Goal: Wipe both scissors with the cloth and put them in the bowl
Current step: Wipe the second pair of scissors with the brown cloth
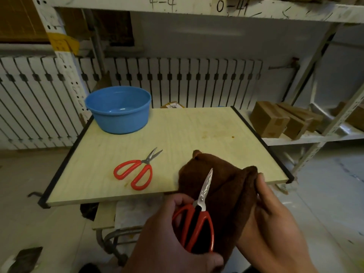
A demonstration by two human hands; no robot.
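My left hand (169,239) grips a pair of red-handled scissors (199,221) by the handles, blades shut and pointing up and away over the brown cloth (226,186). My right hand (273,223) holds that cloth from underneath and at its right edge, above the near edge of the table. A second pair of red-handled scissors (136,170) lies flat on the pale wooden table (187,134), blades slightly apart and pointing to the far right. The blue bowl (118,109) stands at the table's far left corner with nothing visible inside.
White slatted panels stand behind the table. A metal shelf at the right carries cardboard boxes (275,119). A white shelf post (65,62) rises just left of the bowl. A lower board and metal frame (110,223) sit under the table's front edge.
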